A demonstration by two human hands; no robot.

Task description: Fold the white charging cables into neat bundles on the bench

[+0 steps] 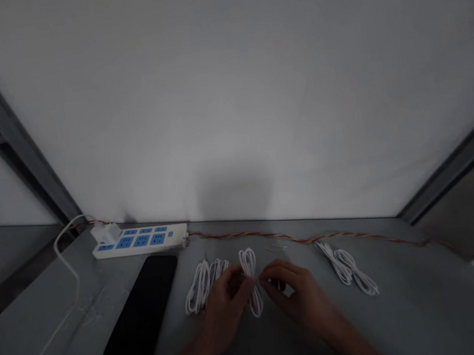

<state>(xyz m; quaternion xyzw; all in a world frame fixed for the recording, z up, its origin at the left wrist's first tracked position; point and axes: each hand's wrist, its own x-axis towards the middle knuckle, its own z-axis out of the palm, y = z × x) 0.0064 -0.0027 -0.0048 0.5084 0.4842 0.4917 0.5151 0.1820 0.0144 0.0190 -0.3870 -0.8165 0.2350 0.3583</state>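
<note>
A coiled white cable (248,257), cinched at its middle into a figure-eight, stands in front of me. My left hand (228,301) pinches it at the waist between thumb and fingers. Close by on the right, my right hand (293,292) has its thumb and fingertips pressed together at the bundle's middle. Whatever those fingertips hold is too small and dark to make out. More coiled white cable (197,290) lies just left of my left hand, which partly covers it. Another bundled white cable (347,268) rests on the table to the right.
A black phone (142,309) lies on the grey table (412,317) at left. Behind it sits a power strip (141,242) holding a white charger (107,233); a white cord (76,280) hangs forward. Twisted red-yellow wires (279,235) run along the back below a white panel (297,105).
</note>
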